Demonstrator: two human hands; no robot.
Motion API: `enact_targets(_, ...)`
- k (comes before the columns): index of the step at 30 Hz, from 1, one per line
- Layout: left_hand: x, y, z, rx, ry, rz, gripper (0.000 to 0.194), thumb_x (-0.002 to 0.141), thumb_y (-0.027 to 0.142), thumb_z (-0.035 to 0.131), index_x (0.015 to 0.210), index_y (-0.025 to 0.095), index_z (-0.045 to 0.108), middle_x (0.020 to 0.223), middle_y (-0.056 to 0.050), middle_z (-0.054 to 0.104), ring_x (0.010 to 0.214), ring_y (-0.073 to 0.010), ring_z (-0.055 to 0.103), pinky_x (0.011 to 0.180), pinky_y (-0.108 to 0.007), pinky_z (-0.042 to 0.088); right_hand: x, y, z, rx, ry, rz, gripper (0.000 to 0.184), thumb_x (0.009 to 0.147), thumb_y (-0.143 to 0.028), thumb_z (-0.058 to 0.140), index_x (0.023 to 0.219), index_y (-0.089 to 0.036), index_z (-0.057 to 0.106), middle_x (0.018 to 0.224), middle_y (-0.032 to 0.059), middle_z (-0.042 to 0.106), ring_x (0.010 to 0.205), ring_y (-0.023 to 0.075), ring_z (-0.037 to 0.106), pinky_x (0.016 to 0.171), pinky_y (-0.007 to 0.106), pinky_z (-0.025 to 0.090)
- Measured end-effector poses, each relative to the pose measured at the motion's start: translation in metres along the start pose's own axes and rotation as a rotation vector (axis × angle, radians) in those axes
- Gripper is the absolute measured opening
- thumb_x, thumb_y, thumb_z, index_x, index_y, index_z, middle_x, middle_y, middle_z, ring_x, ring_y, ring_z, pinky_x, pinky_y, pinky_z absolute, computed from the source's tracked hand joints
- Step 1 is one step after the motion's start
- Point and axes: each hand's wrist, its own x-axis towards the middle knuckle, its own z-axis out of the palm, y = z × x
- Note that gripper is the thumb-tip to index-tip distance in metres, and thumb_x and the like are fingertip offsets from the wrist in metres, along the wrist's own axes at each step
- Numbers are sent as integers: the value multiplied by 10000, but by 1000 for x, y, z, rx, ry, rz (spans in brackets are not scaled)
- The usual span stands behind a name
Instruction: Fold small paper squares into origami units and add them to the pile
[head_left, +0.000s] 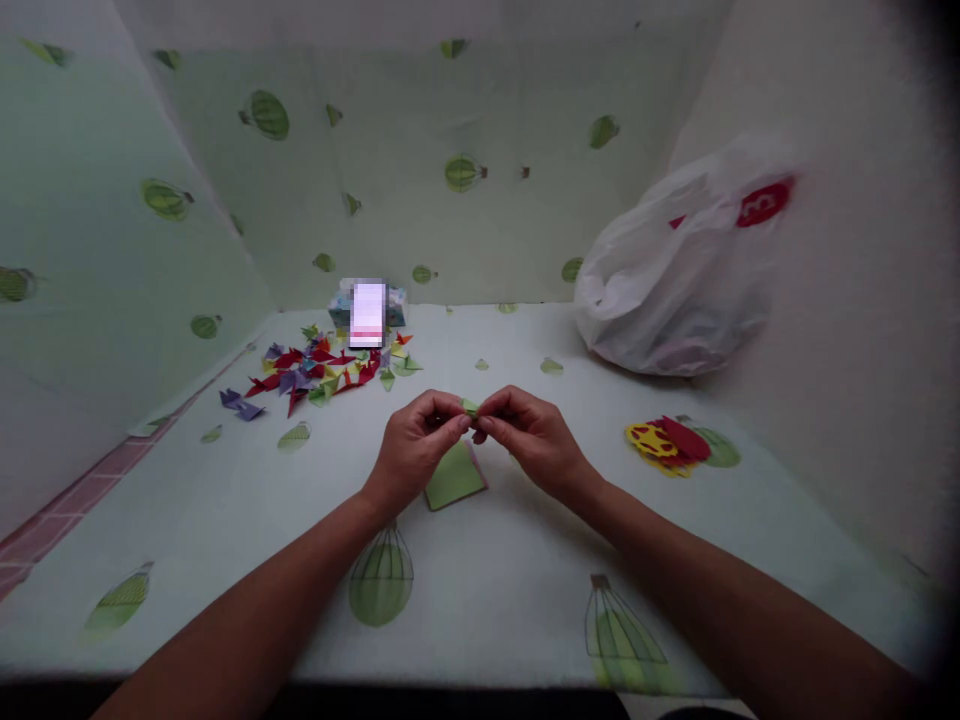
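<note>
Between my fingertips is a small piece of folded green paper (469, 407), mostly covered by the fingers. My left hand (420, 440) pinches it from the left side, thumb against forefinger. From the right, my right hand (534, 440) pinches the same paper, and the two hands nearly touch. Just below them on the table lies a stack of square green paper (455, 478), with a pinkish edge showing at its right side. The upper part of the stack is hidden by my hands.
A pile of folded paper cranes (322, 370) in several colours lies at the back left. Behind it a lit phone (367, 312) leans on a tissue box (340, 305). Yellow and red paper cut-outs (664, 443) lie to the right, below a full white plastic bag (675, 280).
</note>
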Motion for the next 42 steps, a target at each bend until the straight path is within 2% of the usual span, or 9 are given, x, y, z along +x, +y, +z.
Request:
enact_targets(7,-1,2,2,-100,14,-91,166,769,283,752,769,160,641,787,-13,663,737,-128,615,720,-274,498,0,1,1,-5,38,15,262,821,-405,729,811,-184,589,732,10,657,682,142,638,656,295,514)
enact_targets(12,-2,3,2,-66,-1,-94,153,778,258,732,743,162,617,762,-7,662,720,-123,613,704,-266,485,-2,-2,0,-3,38,29,262,858,-409,686,804,-185,561,730,9,652,664,134,630,648,290,508)
enact_targets(15,-2,2,2,4,-41,-93,156,780,249,722,727,162,605,756,-9,659,708,-123,602,679,-263,468,-1,-3,-2,-19,34,80,263,855,-411,682,822,-182,556,685,-12,624,598,119,599,595,273,484)
enact_targets(20,-3,2,2,7,-75,-114,153,781,252,718,734,160,605,755,-15,666,713,-128,602,688,-271,470,2,-3,-4,-49,-28,169,312,826,-436,693,723,-172,562,633,-17,599,531,100,538,532,254,442)
enact_targets(29,-4,0,4,-161,-37,-201,186,751,247,757,738,158,593,711,4,668,695,-122,634,707,-274,499,-3,-2,3,-19,68,154,269,840,-392,668,733,-170,559,617,-23,598,513,89,523,517,241,414)
enact_targets(42,-4,5,7,-137,24,-234,181,712,217,745,683,160,576,628,11,663,621,-120,629,652,-263,492,-4,-4,5,8,57,163,245,835,-358,669,718,-175,557,598,-29,592,505,87,523,513,238,422)
